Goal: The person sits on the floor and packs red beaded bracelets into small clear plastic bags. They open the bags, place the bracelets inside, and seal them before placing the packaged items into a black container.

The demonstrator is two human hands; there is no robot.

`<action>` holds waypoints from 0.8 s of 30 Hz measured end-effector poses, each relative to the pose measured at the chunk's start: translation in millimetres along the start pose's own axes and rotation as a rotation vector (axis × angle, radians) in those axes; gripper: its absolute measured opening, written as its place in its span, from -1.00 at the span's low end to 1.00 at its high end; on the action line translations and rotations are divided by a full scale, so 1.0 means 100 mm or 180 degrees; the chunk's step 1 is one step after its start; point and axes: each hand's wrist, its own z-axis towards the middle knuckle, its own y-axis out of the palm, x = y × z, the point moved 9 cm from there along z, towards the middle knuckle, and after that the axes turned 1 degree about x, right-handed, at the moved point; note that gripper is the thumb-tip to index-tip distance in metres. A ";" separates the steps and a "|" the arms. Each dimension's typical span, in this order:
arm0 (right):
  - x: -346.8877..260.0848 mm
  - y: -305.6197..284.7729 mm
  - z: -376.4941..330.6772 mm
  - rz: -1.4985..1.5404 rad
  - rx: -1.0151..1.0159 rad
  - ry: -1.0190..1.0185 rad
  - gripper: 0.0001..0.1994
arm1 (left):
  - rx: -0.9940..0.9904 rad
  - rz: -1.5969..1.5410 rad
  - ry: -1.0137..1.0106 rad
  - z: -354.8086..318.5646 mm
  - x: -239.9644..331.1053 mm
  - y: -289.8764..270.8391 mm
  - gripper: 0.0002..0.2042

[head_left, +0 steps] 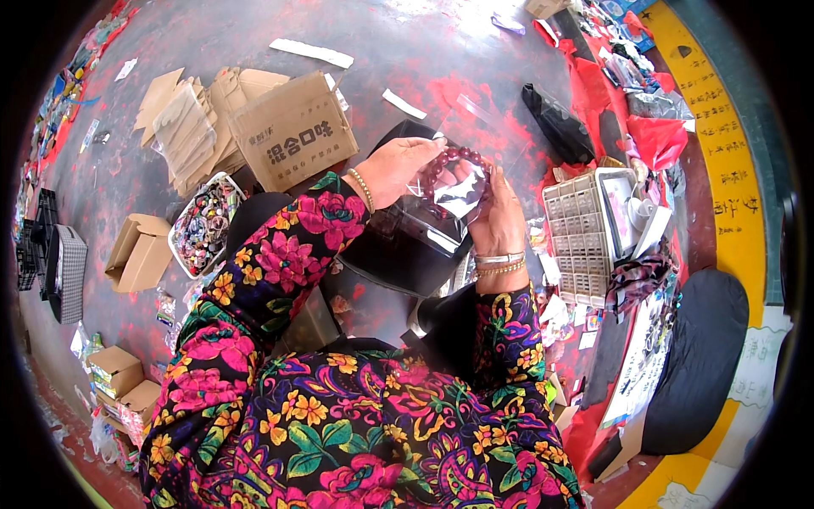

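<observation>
A dark red beaded bracelet [450,156] is held up in front of me together with a small clear plastic bag [459,204]. Whether the beads are inside the bag or against it, I cannot tell. My left hand [402,171] pinches at the upper left of the bracelet, thumb and fingers closed. My right hand [499,222] grips the bag and beads from the right side, its fingers partly hidden behind them. Below both hands is a black, smooth surface [390,259], with another clear packet [431,235] on it.
Left of my arm stand a printed cardboard box [294,133], flattened cardboard [203,119] and a white basket of small colourful items [206,222]. An open carton [140,254] lies further left. To the right are a cream plastic crate [577,237] and a black bag [556,125].
</observation>
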 end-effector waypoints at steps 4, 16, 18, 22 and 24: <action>0.04 -0.08 0.04 0.0170 0.0060 -0.0027 -0.71 | 0.0014 0.0082 -0.0025 -0.01 0.00 0.02 -0.75; 0.01 -0.01 -0.02 -0.0092 -0.0204 0.0060 -0.74 | -0.0011 0.0459 0.0513 -0.03 0.27 0.02 -0.75; 0.01 0.03 -0.05 -0.0296 -0.0246 0.0025 -0.74 | 0.0044 0.0596 0.0592 -0.06 0.35 0.00 -0.73; 0.03 0.07 -0.08 -0.0480 -0.0348 0.0027 -0.75 | 0.0097 0.0810 0.0544 -0.08 0.43 -0.10 -0.71; 0.04 0.05 -0.06 -0.0505 -0.0352 0.0050 -0.75 | 0.0182 0.0619 0.0440 -0.13 0.45 -0.10 -0.71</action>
